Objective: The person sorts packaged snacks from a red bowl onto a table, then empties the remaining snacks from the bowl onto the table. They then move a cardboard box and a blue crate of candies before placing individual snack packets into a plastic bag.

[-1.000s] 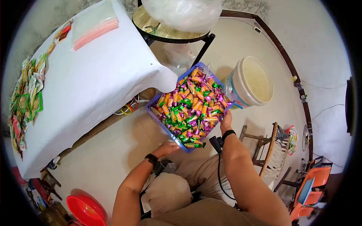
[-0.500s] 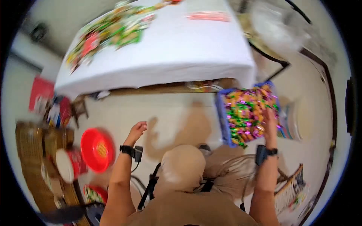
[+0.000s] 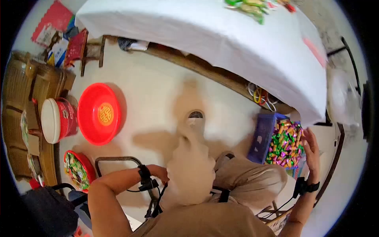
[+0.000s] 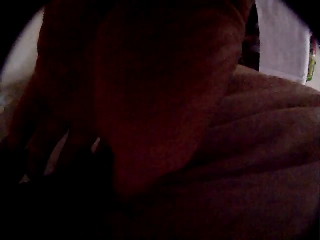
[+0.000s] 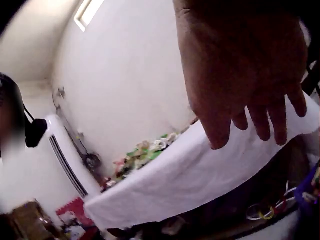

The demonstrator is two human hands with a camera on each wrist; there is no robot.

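Observation:
In the head view a blue basket [image 3: 258, 139] holds many wrapped candies [image 3: 285, 144] in orange, green and purple. My right hand [image 3: 312, 152] is beside the basket's right side, its fingers extended; whether it touches the candies cannot be told. The right wrist view shows the same hand [image 5: 245, 75] with fingers spread and nothing in them. My left hand [image 3: 160, 173] is down by the left thigh, partly hidden by the knee. Dark in the left wrist view, the left hand [image 4: 135, 100] has its fingers pointing down beside the trouser fabric.
A table with a white cloth [image 3: 221, 35] stands ahead, packets [image 3: 252, 8] on it. To the left are a red basin [image 3: 98, 114], a lidded bucket [image 3: 59, 120], a smaller red basin of packets [image 3: 79, 170] and a wooden stool [image 3: 92, 49]. Cables [image 3: 260, 96] lie under the table.
The head view has swung left, so the basket appears farther right. Both hands have let go of the basket; the left has moved back to the thigh, while the right stays near the basket.

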